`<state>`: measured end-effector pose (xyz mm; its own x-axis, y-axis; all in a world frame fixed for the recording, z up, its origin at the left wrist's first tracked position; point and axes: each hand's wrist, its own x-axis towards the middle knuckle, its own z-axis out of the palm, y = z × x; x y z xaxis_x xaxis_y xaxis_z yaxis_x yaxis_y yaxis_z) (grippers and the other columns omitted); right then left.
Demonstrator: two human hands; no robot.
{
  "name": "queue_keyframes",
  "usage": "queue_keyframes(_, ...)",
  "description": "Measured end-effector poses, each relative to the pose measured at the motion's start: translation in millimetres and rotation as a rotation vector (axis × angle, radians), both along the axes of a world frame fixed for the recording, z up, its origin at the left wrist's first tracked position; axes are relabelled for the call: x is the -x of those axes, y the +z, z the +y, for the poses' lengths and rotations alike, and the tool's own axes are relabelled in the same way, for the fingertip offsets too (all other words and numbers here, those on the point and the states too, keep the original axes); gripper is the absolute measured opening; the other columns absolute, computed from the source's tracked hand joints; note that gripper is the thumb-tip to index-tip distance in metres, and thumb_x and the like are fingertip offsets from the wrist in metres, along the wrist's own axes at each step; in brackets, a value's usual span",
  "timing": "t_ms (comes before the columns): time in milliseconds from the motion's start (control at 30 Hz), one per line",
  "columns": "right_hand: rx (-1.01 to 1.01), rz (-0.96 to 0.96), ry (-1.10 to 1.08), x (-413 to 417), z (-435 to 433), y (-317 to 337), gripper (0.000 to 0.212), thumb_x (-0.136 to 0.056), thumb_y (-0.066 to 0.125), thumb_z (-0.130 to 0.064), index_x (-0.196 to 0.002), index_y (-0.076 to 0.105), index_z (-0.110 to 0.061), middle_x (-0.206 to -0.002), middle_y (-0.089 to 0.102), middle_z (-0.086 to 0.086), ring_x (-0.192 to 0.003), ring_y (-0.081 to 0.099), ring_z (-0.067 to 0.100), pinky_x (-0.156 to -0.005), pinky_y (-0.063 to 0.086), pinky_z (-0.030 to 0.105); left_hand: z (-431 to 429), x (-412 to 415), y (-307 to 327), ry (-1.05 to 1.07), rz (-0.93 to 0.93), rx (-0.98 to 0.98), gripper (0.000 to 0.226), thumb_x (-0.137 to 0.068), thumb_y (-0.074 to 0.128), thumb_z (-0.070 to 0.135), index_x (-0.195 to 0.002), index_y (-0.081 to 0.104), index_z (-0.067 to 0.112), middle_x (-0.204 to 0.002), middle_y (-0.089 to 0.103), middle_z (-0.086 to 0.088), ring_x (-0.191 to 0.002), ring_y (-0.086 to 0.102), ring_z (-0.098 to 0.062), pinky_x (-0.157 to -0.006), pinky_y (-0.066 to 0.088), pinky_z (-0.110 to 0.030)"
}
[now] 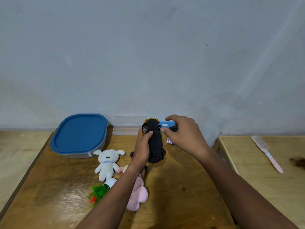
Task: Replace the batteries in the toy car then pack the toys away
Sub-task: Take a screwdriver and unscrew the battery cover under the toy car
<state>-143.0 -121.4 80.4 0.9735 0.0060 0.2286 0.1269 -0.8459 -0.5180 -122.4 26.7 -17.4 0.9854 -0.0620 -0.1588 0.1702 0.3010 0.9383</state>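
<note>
My left hand (142, 148) grips a toy car (155, 142) turned over, its black underside facing me and a gold body edge showing at the far end. My right hand (183, 134) holds a small dark screwdriver (171, 129) whose tip touches the car's underside near the far wheel. A pack of batteries (170, 140) lies on the wooden table (181, 187), partly hidden behind my right hand. A white plush dog (107, 162), a pink plush toy (138, 194) and a small green plant toy (99, 191) lie near my left forearm.
A grey container with a blue lid (79, 134) stands at the back left. A clear plastic box (127, 128) and a blue object (165, 124) sit against the wall. A second table at the right carries a pink comb (267, 152).
</note>
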Motion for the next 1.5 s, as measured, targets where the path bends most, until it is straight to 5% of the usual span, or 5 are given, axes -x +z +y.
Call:
queue_keyframes(200, -0.003, -0.059, -0.05, -2.6, -2.1, 2.6, 0.028, -0.1, 0.047, -0.042, -0.121, 0.063, -0.032, -0.06, 0.054, -0.014, -0.085, 0.063, 0.019, -0.073, 0.05, 0.033, 0.9, -7.5, 1.4, 0.004, 0.023, 0.05, 0.037, -0.084, 0.059, 0.038, -0.117, 0.058, 0.02, -0.101, 0.066, -0.016, -0.085, 0.066, -0.033, -0.078, 0.054, -0.058)
queue_keyframes(700, -0.001, -0.151, -0.092, -3.1, -0.1, 3.9, 0.017, -0.099, 0.048, -0.044, -0.106, 0.058, -0.032, -0.055, 0.058, -0.01, -0.06, 0.061, 0.012, -0.063, 0.051, 0.034, 0.3, -9.2, 3.6, 0.003, 0.014, 0.035, 0.034, -0.084, 0.058, 0.038, -0.114, 0.058, 0.021, -0.1, 0.066, -0.014, -0.085, 0.068, -0.031, -0.08, 0.055, -0.059)
queue_keyframes(900, -0.123, -0.102, 0.004, -5.3, 1.5, 7.4, 0.03, -0.089, 0.062, -0.026, -0.116, 0.052, -0.035, -0.075, 0.057, -0.014, -0.078, 0.062, 0.007, -0.072, 0.054, 0.036, 0.1, -10.3, 4.3, 0.0, 0.022, 0.063, 0.039, -0.083, 0.058, 0.036, -0.116, 0.056, 0.016, -0.097, 0.065, -0.013, -0.078, 0.068, -0.025, -0.073, 0.054, -0.049)
queue_keyframes(1100, 0.07, -0.089, -0.102, -7.7, -0.8, 1.4, 0.029, -0.098, 0.043, -0.052, -0.094, 0.064, -0.031, -0.059, 0.057, -0.012, -0.069, 0.06, 0.016, -0.063, 0.048, 0.033, 0.0, -12.6, 0.1, 0.013, 0.035, 0.059, 0.04, -0.084, 0.059, 0.038, -0.118, 0.057, 0.017, -0.1, 0.064, -0.015, -0.084, 0.066, -0.031, -0.076, 0.054, -0.053)
queue_keyframes(1500, 0.005, -0.095, -0.109, 2.5, -1.9, -1.5, 0.021, -0.095, 0.053, -0.035, -0.115, 0.054, -0.032, -0.079, 0.063, -0.011, -0.075, 0.061, 0.01, -0.066, 0.054, 0.035, -7.8, -9.8, -3.5, -0.007, 0.034, 0.028, 0.027, -0.094, 0.056, 0.031, -0.116, 0.055, 0.016, -0.1, 0.064, -0.015, -0.085, 0.067, -0.029, -0.071, 0.056, -0.047)
